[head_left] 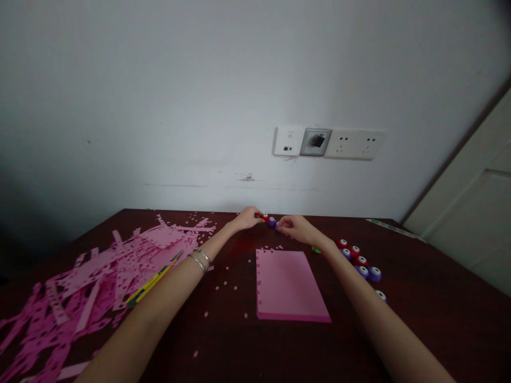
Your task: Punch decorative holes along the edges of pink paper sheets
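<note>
At the back of the table, my left hand (248,217) has its fingertips closed on a small red paper punch (265,217) with a white top. A purple paper punch (272,221) sits right beside it, between my two hands. My right hand (296,229) pinches another purple paper punch (276,226), partly hidden by the fingers. Below the hands lies a stack of pink paper (291,284), with shapes punched along its left and top edges. A small green piece (315,249) shows beside my right wrist, mostly covered.
Pink punched strips (107,271) heap over the left side. A yellow and blue cutter knife (154,279) lies on them. More red and purple punches (361,260) stand right of my right forearm. A ruler-like strip (395,229) lies back right, before the wall (199,106).
</note>
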Tool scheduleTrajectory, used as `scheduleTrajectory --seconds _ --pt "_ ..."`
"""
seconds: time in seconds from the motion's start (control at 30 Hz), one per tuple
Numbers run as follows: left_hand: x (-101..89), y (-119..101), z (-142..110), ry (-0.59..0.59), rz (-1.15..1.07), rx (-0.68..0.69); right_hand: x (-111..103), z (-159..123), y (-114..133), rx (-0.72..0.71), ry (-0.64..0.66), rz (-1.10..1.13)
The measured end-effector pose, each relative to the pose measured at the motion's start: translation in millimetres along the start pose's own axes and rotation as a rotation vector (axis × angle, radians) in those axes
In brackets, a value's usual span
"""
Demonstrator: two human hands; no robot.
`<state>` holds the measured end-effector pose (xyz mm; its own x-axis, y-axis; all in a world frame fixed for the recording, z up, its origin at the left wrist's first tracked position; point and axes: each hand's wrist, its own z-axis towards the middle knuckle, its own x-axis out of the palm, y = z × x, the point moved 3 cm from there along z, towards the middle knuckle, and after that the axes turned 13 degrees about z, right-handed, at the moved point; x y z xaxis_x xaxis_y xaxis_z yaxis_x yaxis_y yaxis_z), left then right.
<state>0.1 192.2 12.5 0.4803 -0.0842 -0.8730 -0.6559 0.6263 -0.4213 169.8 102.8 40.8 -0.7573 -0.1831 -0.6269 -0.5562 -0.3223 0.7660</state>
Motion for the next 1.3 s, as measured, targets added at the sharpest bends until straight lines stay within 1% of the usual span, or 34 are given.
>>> scheduleTrajectory --seconds 0.1,0.2,0.3,0.4,0.53,0.7,0.83,0.97,1.17,1.3 --pt "-11.8 -17.5 -11.8 0.005 -0.043 0.062 -1.9 -0.2 4.1 -0.037 -0.043 -0.007" --pt "-20.5 -35.4 -25.4 0.011 0.012 0.103 -0.6 1.1 5.7 -0.112 -0.041 -0.004" --pt "-23.8 -49.2 -36.7 0.013 0.052 0.142 1.9 2.3 4.2 -0.169 -0.016 -0.014" --pt "-21.5 -55.9 -43.5 0.007 0.05 0.155 3.7 2.3 1.8 -0.191 0.024 -0.029" --pt "-10.8 -56.6 -47.0 0.03 0.058 0.16 6.0 0.8 -2.2 -0.186 0.073 -0.102" --pt "5.5 -53.1 -47.8 0.112 0.102 0.153 15.4 0.6 -13.1 -0.077 0.185 -0.125" --pt "12.8 -51.9 -48.8 0.155 0.11 0.142 20.5 1.7 -18.0 -0.073 0.231 -0.136" --pt "15.4 -52.1 -50.2 0.184 0.116 0.135 21.6 2.4 -20.0 -0.061 0.278 -0.13" --pt "16.1 -52.7 -49.9 0.169 0.139 0.154 22.1 2.6 -21.7 -0.043 0.27 -0.133" --pt "14.5 -51.5 -50.6 0.199 0.121 0.138 21.8 1.7 -23.2 0.005 0.296 -0.13"
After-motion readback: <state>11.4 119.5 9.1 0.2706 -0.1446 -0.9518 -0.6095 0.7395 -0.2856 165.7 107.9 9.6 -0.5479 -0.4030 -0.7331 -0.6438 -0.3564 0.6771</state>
